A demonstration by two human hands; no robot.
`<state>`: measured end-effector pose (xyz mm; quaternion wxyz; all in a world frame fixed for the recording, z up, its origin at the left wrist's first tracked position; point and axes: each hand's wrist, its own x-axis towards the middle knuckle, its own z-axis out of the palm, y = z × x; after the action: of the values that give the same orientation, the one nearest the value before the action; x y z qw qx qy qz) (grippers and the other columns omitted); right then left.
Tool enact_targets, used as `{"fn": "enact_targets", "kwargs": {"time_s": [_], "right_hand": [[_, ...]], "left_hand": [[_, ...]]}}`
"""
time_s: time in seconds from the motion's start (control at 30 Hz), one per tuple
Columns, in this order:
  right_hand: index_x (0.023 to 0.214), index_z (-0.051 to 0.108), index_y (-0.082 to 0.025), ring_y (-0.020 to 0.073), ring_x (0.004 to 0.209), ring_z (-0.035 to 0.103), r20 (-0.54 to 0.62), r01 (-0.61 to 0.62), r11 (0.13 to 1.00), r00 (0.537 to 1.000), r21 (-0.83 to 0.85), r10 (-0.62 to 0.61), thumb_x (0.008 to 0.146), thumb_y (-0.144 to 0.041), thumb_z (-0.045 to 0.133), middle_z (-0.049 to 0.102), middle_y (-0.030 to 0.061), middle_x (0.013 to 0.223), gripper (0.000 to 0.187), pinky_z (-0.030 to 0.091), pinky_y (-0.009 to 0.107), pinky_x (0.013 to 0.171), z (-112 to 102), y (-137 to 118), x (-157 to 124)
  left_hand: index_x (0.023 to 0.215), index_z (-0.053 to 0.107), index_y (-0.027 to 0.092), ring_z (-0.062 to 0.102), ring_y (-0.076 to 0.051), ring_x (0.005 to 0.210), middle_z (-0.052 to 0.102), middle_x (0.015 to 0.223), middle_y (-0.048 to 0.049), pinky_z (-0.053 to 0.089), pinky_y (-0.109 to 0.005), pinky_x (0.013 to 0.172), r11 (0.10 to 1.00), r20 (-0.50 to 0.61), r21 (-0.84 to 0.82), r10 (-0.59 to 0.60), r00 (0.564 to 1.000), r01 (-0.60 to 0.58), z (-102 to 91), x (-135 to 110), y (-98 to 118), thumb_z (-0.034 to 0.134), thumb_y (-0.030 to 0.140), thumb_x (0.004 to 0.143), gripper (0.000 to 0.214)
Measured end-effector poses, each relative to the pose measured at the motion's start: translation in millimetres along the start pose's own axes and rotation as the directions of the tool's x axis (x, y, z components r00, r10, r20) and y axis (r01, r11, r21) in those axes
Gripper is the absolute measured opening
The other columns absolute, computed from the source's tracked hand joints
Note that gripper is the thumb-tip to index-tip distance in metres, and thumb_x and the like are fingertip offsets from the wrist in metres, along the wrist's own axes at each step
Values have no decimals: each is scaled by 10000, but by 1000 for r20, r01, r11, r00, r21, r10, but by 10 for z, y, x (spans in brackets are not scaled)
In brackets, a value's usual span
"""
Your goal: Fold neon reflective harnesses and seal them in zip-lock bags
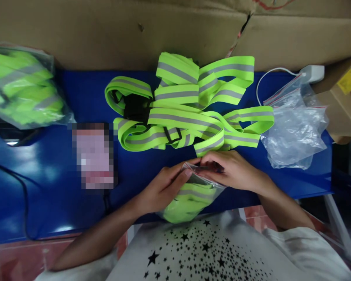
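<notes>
A clear zip bag [190,207] with a folded yellow-green reflective strap [197,192] inside hangs at the table's front edge. My left hand [166,185] pinches the left side of its mouth, thumb on top. At the other side of the mouth, my right hand [226,168] has its fingers closed on the bag's top edge; some fingertips are hidden. Just beyond my hands lies a loose pile of yellow-green reflective straps [187,119] with grey stripes and black buckles.
Flat clear zip bags [295,132] lie at the right, near a white plug with a cable [312,73] and a small cardboard box [339,101]. A filled bag of straps [25,86] sits far left. A blurred-out object [95,156] rests on the blue table [52,187]. Large cardboard [105,35] borders the back.
</notes>
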<state>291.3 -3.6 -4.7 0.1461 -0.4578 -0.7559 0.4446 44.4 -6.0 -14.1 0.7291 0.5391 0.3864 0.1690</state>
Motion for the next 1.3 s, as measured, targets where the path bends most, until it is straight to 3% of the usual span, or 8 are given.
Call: {"fn": "enact_targets", "kwargs": {"time_s": [0.1, 0.23, 0.43, 0.7, 0.8, 0.9, 1.1, 1.3], "right_hand": [[968, 643, -192, 94, 693, 647, -76, -15, 998, 997, 61, 19, 991, -418, 668, 722, -14, 839, 228, 429, 222, 617, 48, -1, 26], [970, 654, -187, 91, 722, 646, -134, 33, 986, 991, 162, -11, 1054, -299, 550, 708, -2, 833, 174, 464, 211, 665, 5, -20, 42], [1104, 664, -188, 111, 793, 671, -49, -22, 987, 998, 162, 30, 1016, -368, 620, 741, 24, 957, 205, 501, 231, 713, -13, -74, 29], [1275, 648, -190, 147, 888, 698, 22, -41, 965, 999, 259, 37, 900, -455, 772, 755, 61, 1126, 475, 552, 275, 781, -44, -72, 20], [1170, 690, -193, 130, 793, 687, 64, -119, 944, 992, 308, 105, 916, -400, 760, 758, 31, 963, 335, 544, 253, 705, -51, -86, 2], [1082, 708, -185, 104, 677, 642, 88, -182, 900, 983, 396, 160, 932, -384, 738, 708, -4, 787, 251, 493, 212, 590, -27, -91, -6], [969, 712, -180, 90, 659, 621, 75, -190, 880, 982, 436, 175, 904, -371, 767, 694, -6, 782, 210, 488, 204, 593, -2, -92, 16], [949, 703, -182, 95, 663, 610, 49, -180, 889, 983, 422, 175, 926, -384, 739, 686, 2, 791, 207, 481, 209, 580, 24, -99, 28]], "left_hand": [[1484, 559, 213, 688, -143, 722, 753, 831, 8, 556, -235, 674, 997, 14, 74, -11, 1000, 10, 21, -14, -3, 496, 397, 1057, 469], [1453, 583, 235, 663, -149, 723, 756, 916, -13, 543, -253, 691, 998, 10, 68, -14, 1000, 13, 36, -1, 15, 513, 401, 1045, 446], [1105, 645, 192, 622, -122, 664, 728, 841, -21, 435, -203, 547, 985, -130, -106, -146, 981, 133, 72, 48, 24, 632, 441, 985, 277], [937, 719, 167, 750, -202, 972, 803, 1008, -73, 570, -298, 881, 955, -201, -291, -110, 973, 48, -10, 54, 29, 715, 382, 948, 215], [990, 775, 179, 758, -205, 1004, 815, 1066, -78, 563, -294, 912, 934, -150, -353, -112, 982, 53, -48, 42, 33, 691, 365, 971, 205], [1011, 795, 184, 760, -210, 998, 818, 1059, -76, 570, -290, 895, 946, -151, -319, -106, 983, 54, -48, 25, 66, 689, 363, 970, 211], [937, 727, 169, 736, -169, 856, 794, 954, -61, 565, -249, 767, 997, -342, -72, -2, 940, -24, 28, -38, 62, 662, 368, 982, 214], [949, 716, 167, 738, -175, 866, 785, 929, -59, 579, -259, 769, 997, -354, -51, 29, 935, -51, 32, -20, 58, 658, 373, 980, 216]]}}
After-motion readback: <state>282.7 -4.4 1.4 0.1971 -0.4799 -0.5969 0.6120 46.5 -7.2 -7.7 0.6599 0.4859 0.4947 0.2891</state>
